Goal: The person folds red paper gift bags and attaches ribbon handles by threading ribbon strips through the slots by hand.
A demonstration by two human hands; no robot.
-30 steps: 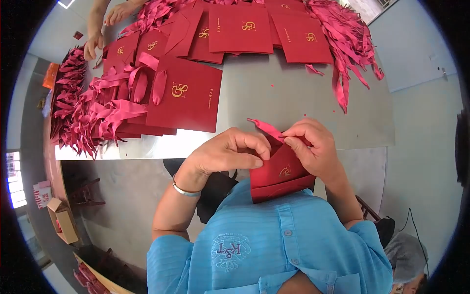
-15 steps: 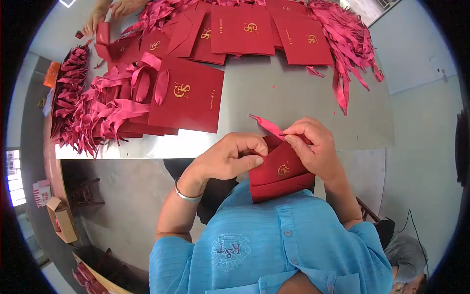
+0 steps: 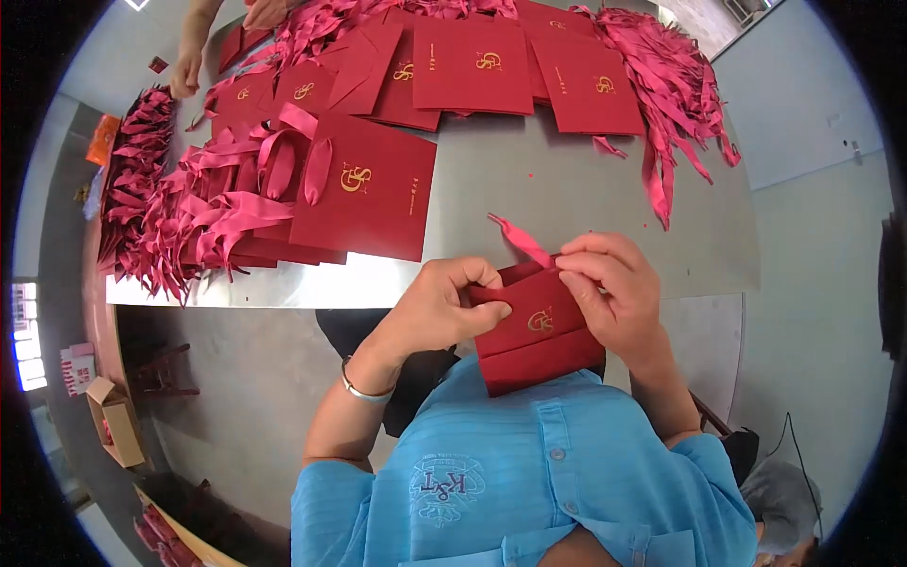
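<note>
A small dark red paper gift bag [image 3: 531, 345] with a gold logo is held against my chest, tilted, its mouth toward the table. My left hand [image 3: 444, 300] pinches the bag's left edge between thumb and bent fingers. At the right top corner, my right hand [image 3: 609, 288] has its thumb and fingers closed on the rim, close to the ribbon. A pink ribbon [image 3: 520, 238] sticks out from the bag's mouth, its tip pointing up and left over the table edge. The fingertips of my right hand partly cover where ribbon and bag meet.
On the metal table [image 3: 567, 189] lie flat red bags [image 3: 472, 71], a stack of bags with ribbon handles [image 3: 364, 203] and a heap of loose pink ribbons [image 3: 675, 94]. Another person's hand [image 3: 187, 76] is at the far left. A cardboard box [image 3: 115, 422] stands at lower left.
My left hand has shifted slightly left along the bag, and the right fingers have straightened somewhat. The ribbon still protrudes. The other person's hands have moved apart, and a red piece there has shifted.
</note>
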